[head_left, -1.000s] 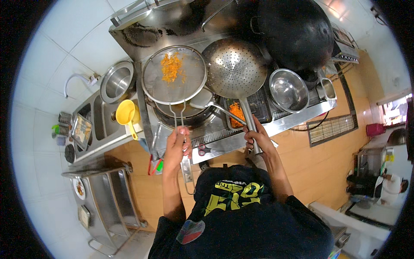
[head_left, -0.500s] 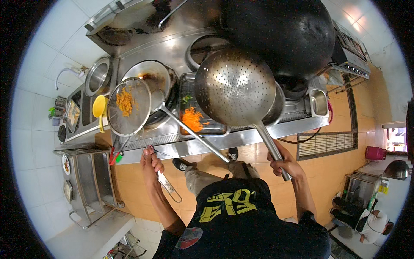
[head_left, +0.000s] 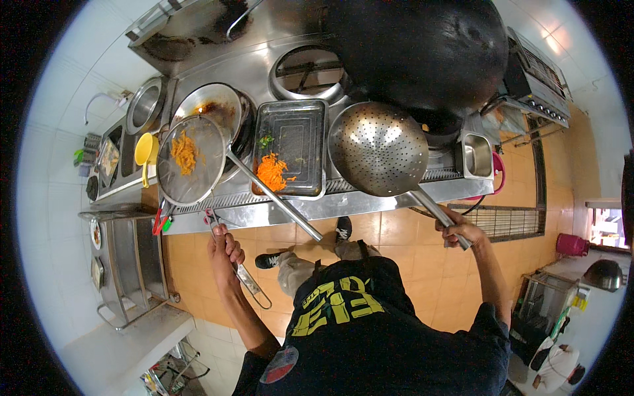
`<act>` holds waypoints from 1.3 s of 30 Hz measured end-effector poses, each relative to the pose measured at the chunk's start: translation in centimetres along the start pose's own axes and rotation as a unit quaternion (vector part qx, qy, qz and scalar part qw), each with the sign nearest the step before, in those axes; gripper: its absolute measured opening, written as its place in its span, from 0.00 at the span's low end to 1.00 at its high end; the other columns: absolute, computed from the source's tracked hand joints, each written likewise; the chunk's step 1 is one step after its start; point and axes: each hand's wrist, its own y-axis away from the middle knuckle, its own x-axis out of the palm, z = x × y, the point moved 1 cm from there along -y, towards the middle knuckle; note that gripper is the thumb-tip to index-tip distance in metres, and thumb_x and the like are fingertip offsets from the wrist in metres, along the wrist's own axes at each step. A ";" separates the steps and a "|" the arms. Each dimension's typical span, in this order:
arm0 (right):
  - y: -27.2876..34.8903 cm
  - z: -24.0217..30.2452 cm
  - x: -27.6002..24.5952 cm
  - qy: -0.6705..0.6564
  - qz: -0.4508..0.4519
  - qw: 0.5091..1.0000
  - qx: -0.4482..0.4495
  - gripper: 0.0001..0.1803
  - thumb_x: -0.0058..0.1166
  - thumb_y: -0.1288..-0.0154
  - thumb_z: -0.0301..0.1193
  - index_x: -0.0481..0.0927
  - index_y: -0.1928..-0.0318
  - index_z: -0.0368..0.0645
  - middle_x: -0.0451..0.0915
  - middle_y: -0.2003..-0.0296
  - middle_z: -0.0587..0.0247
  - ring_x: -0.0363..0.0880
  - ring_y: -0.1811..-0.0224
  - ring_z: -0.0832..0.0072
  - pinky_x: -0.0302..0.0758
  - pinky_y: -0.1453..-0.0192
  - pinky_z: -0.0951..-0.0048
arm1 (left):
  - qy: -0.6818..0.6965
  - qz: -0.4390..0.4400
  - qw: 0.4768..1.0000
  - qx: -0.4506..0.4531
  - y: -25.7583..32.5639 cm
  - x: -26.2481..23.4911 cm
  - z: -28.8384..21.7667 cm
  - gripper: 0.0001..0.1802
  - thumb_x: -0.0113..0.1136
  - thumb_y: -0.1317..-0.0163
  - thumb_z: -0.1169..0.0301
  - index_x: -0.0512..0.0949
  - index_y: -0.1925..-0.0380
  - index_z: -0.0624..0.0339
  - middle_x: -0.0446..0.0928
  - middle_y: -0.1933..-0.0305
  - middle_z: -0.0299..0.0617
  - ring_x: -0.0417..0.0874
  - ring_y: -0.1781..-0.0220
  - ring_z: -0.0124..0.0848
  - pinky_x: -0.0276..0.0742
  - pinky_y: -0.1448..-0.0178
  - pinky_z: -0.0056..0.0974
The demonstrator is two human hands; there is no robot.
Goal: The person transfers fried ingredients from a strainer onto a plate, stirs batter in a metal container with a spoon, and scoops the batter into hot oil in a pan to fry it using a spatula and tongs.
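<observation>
Fingers wrapped round its handle, my left hand [head_left: 226, 254] holds a fine mesh strainer [head_left: 198, 173]. Cooked orange shreds [head_left: 186, 153] lie in its mesh, over the near left side of a wok [head_left: 214, 102]. My right hand [head_left: 460, 229] is closed on the handle of a large perforated metal skimmer [head_left: 378, 148], its bowl over the counter's front edge. Between the two stands a dark rectangular tray [head_left: 290, 148] holding bright orange shreds [head_left: 271, 173] and a bit of green. A ladle [head_left: 277, 204] rests in the wok, its long handle sticking out over the counter edge.
A huge black wok [head_left: 422, 53] stands at the back right, beside a bare burner ring [head_left: 308, 69]. Left of the strainer is a yellow dipper [head_left: 146, 150]. A small steel container [head_left: 477, 156] sits at the right end. Another person [head_left: 558, 366] is at the lower right.
The skimmer has moved right and nearer the counter, uncovering the dark tray and the burner ring. My right hand has shifted right with it. The strainer stays over the wok's near side.
</observation>
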 end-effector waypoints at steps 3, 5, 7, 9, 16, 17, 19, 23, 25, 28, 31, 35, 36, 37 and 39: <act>-0.7 2.3 -2.6 0.111 0.007 0.994 0.009 0.43 0.58 0.42 0.21 0.56 0.27 0.47 0.73 0.63 0.66 0.66 0.79 0.83 0.68 0.79 0.78 | -0.024 -0.017 1.000 0.002 1.2 1.0 -0.4 0.17 0.49 0.25 0.51 0.70 0.59 0.52 0.53 0.83 0.24 0.54 0.86 0.16 0.52 0.83 0.25; -0.8 5.5 -1.7 0.161 0.018 0.986 0.032 0.38 0.59 0.38 0.24 0.58 0.29 0.45 0.73 0.64 0.66 0.67 0.79 0.83 0.68 0.79 0.80 | -0.013 0.011 1.000 -0.011 1.2 0.7 0.0 0.16 0.48 0.24 0.52 0.70 0.60 0.52 0.53 0.82 0.24 0.54 0.86 0.16 0.52 0.83 0.25; -0.8 7.2 -1.9 0.196 0.007 0.979 0.055 0.35 0.60 0.36 0.27 0.60 0.31 0.43 0.74 0.64 0.66 0.68 0.79 0.82 0.69 0.79 0.79 | -0.011 0.008 1.000 -0.009 1.4 0.8 0.2 0.15 0.48 0.24 0.52 0.69 0.61 0.51 0.53 0.82 0.24 0.54 0.86 0.16 0.52 0.83 0.25; -1.9 8.2 -2.8 0.306 -0.014 0.951 0.048 0.32 0.61 0.36 0.29 0.64 0.33 0.42 0.76 0.64 0.64 0.70 0.78 0.80 0.71 0.78 0.77 | -0.007 -0.002 1.000 -0.019 1.8 1.2 0.1 0.15 0.48 0.24 0.52 0.69 0.62 0.51 0.54 0.82 0.24 0.54 0.86 0.15 0.53 0.83 0.25; -5.3 9.4 -5.5 0.723 -0.191 0.662 -0.055 0.27 0.62 0.39 0.43 0.77 0.45 0.40 0.83 0.63 0.46 0.85 0.62 0.56 0.81 0.56 0.55 | 0.002 0.005 1.000 -0.024 1.7 1.0 -0.1 0.16 0.49 0.24 0.52 0.69 0.62 0.51 0.55 0.82 0.25 0.55 0.86 0.15 0.53 0.84 0.25; -5.7 9.4 -5.2 0.778 -0.216 0.588 -0.041 0.27 0.62 0.39 0.44 0.78 0.46 0.40 0.83 0.61 0.44 0.85 0.58 0.52 0.81 0.52 0.52 | 0.002 0.005 1.000 -0.025 1.6 0.9 -0.1 0.16 0.49 0.24 0.52 0.69 0.62 0.51 0.55 0.82 0.25 0.55 0.86 0.15 0.53 0.84 0.25; -6.0 9.2 -4.3 0.764 -0.244 0.595 -0.049 0.25 0.63 0.42 0.41 0.80 0.49 0.39 0.84 0.62 0.43 0.83 0.57 0.49 0.79 0.51 0.50 | 0.006 0.003 1.000 -0.027 1.6 0.4 0.0 0.16 0.49 0.25 0.51 0.70 0.62 0.51 0.55 0.82 0.25 0.55 0.86 0.15 0.53 0.84 0.25; -6.4 6.5 -6.5 0.733 -0.271 0.604 -0.158 0.23 0.64 0.46 0.38 0.82 0.51 0.39 0.83 0.65 0.40 0.82 0.60 0.44 0.79 0.53 0.49 | 0.002 0.018 1.000 -0.019 1.1 -0.3 -0.2 0.16 0.49 0.25 0.52 0.70 0.62 0.51 0.55 0.82 0.25 0.54 0.86 0.15 0.53 0.84 0.25; -6.2 5.4 -6.6 0.725 -0.271 0.610 -0.168 0.22 0.63 0.46 0.38 0.82 0.53 0.39 0.83 0.67 0.40 0.82 0.62 0.43 0.78 0.55 0.49 | -0.004 0.024 0.999 -0.021 1.0 -0.6 -0.5 0.16 0.49 0.24 0.52 0.70 0.61 0.52 0.55 0.82 0.25 0.54 0.86 0.15 0.53 0.84 0.25; -6.1 5.2 -6.4 0.712 -0.272 0.624 -0.172 0.18 0.61 0.46 0.36 0.81 0.57 0.38 0.82 0.70 0.40 0.81 0.66 0.42 0.77 0.58 0.48 | 0.008 0.040 0.999 -0.022 0.9 -1.2 -0.5 0.16 0.49 0.24 0.52 0.70 0.61 0.52 0.55 0.81 0.25 0.55 0.86 0.15 0.53 0.84 0.25; -5.9 5.8 -6.1 0.702 -0.272 0.635 -0.175 0.16 0.60 0.46 0.35 0.80 0.61 0.36 0.80 0.74 0.40 0.80 0.68 0.42 0.76 0.60 0.47 | -0.005 0.028 1.000 -0.010 0.7 -1.2 -0.7 0.16 0.48 0.24 0.52 0.69 0.61 0.52 0.55 0.81 0.25 0.55 0.86 0.15 0.53 0.84 0.25; -6.0 7.3 -4.2 0.685 -0.256 0.654 -0.193 0.15 0.60 0.46 0.35 0.79 0.64 0.35 0.79 0.75 0.39 0.80 0.69 0.42 0.75 0.62 0.47 | -0.007 0.028 0.999 -0.020 0.7 -1.4 -0.7 0.16 0.47 0.23 0.52 0.69 0.61 0.53 0.55 0.82 0.25 0.55 0.86 0.15 0.53 0.84 0.25; -6.3 7.3 -3.8 0.692 -0.275 0.643 -0.180 0.16 0.60 0.46 0.35 0.80 0.61 0.35 0.80 0.74 0.40 0.80 0.67 0.41 0.76 0.59 0.47 | -0.011 0.025 0.999 -0.024 0.8 -1.2 -0.9 0.16 0.47 0.23 0.53 0.69 0.61 0.53 0.55 0.82 0.25 0.55 0.86 0.16 0.53 0.84 0.25; -6.6 7.3 -3.6 0.691 -0.279 0.643 -0.177 0.16 0.60 0.46 0.35 0.80 0.61 0.35 0.80 0.74 0.40 0.80 0.67 0.41 0.76 0.59 0.47 | -0.014 0.023 0.999 -0.028 0.9 -1.0 -1.0 0.16 0.46 0.23 0.53 0.69 0.61 0.53 0.55 0.82 0.25 0.55 0.86 0.16 0.53 0.84 0.26; -7.4 7.1 -3.7 0.697 -0.259 0.640 -0.193 0.19 0.63 0.46 0.36 0.80 0.59 0.34 0.81 0.72 0.40 0.80 0.64 0.41 0.78 0.57 0.48 | -0.015 0.028 0.999 -0.025 0.9 -1.5 -0.7 0.16 0.46 0.23 0.53 0.69 0.61 0.52 0.55 0.83 0.25 0.55 0.87 0.16 0.53 0.84 0.26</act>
